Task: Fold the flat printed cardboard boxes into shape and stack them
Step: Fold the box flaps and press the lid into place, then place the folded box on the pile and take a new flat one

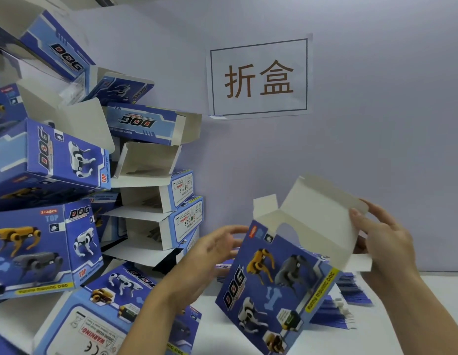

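Note:
A blue printed "DOG" box (271, 288) stands tilted in front of me, formed into shape with its top open. Its white lid flap (317, 216) sticks up and back. My right hand (381, 242) grips the right edge of that flap. My left hand (210, 252) hovers at the box's upper left corner, fingers spread, holding nothing. On the left rises a leaning pile of folded boxes (77, 175), several with open white ends. A stack of flat boxes (338, 306) lies on the white table behind the held box.
A paper sign (258, 75) with two characters hangs on the pale wall behind. One folded box (94, 319) lies on its side at the front left, under my left forearm. White table surface (392, 324) shows at the right.

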The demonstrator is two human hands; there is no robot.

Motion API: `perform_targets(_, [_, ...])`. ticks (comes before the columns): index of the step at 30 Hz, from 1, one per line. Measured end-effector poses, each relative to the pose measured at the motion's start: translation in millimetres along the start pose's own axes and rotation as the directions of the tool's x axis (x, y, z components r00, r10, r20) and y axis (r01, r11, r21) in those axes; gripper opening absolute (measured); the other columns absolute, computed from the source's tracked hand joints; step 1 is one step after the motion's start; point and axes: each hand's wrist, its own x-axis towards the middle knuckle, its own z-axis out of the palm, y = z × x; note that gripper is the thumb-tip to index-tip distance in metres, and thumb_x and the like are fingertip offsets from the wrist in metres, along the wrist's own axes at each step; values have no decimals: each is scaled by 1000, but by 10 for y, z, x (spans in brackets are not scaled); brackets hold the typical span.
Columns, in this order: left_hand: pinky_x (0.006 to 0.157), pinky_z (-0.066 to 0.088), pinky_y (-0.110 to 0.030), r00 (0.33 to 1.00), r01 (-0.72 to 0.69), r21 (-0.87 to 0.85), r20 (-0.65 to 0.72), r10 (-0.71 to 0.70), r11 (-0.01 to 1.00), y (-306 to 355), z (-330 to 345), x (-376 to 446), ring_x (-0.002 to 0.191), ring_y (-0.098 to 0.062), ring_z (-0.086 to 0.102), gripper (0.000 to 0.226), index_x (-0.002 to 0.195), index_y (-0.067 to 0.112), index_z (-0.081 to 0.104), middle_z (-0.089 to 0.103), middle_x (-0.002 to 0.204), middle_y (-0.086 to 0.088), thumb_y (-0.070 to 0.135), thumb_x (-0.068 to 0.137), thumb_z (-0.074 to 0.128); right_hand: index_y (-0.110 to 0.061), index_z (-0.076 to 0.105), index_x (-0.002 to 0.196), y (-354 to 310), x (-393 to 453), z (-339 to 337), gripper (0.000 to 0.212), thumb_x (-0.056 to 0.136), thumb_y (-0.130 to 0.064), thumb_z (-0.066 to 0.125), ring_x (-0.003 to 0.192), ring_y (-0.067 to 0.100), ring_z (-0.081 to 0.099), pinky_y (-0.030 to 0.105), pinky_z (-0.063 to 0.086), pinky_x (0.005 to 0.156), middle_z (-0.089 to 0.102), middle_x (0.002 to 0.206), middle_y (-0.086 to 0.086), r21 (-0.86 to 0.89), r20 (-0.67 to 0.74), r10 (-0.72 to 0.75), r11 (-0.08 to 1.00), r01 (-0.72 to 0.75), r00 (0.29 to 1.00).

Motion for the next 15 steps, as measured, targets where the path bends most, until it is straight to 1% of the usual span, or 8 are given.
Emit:
perform_targets(2, [103,50,-40,992,35,64,122,-43,997,-23,-17,-46,127,-14,58,74,133,48,53,59,139,14,68,66,78,-29,70,99,-2,19,-55,21,95,-10,62,86,32,63,54,51,81,72,111,13,43,-14,40,998,-40,999])
perform_targets(3, [104,49,-35,986,52,104,151,-68,993,-25,-14,-54,130,-10,54,74,133,54,50,55,141,21,59,67,83,-30,70,101,7,32,-74,22,96,-11,61,85,32,64,53,52,79,72,111,11,63,-11,64,996,-63,998])
perform_targets(5, [107,47,-40,982,83,159,154,-107,984,-61,-28,-45,133,-11,51,77,136,55,46,52,143,21,34,74,86,-31,68,107,25,49,-94,22,98,-14,58,82,28,65,44,54,70,73,108,5,100,7,110,989,-110,994])
perform_targets(7, [103,52,-44,980,92,147,164,-116,985,-85,-48,-43,127,-14,58,73,133,52,49,59,136,19,16,80,83,-28,66,117,52,88,-122,24,100,-15,54,80,23,66,33,58,56,72,108,2,135,40,143,980,-147,989])
perform_targets(9, [98,55,-45,980,115,105,153,-130,988,-75,-71,-65,122,-17,62,68,127,53,54,62,129,18,12,80,81,-27,65,120,75,121,-144,25,101,-16,52,78,20,69,28,57,47,72,105,1,174,55,185,966,-192,981])
perform_targets(11, [98,53,-53,984,123,81,117,-132,989,-77,-103,-78,121,-23,63,65,126,47,58,62,132,11,15,76,84,-27,65,116,90,138,-148,22,102,-17,50,68,16,72,26,56,45,74,95,0,215,81,218,949,-231,973])
perform_targets(12, [98,52,-56,988,118,66,95,-124,991,-69,-109,-79,121,-26,63,63,124,43,61,63,132,8,18,73,86,-26,65,114,96,143,-145,20,103,-19,49,66,14,72,26,57,48,75,92,-1,245,96,231,937,-248,968])
perform_targets(15, [96,52,-61,997,75,-61,10,-74,995,-10,-93,-56,115,-32,66,56,119,34,66,66,128,-1,27,68,87,-22,66,115,126,136,-121,23,102,-23,46,82,16,73,26,59,70,74,104,-1,460,98,250,847,-266,963])
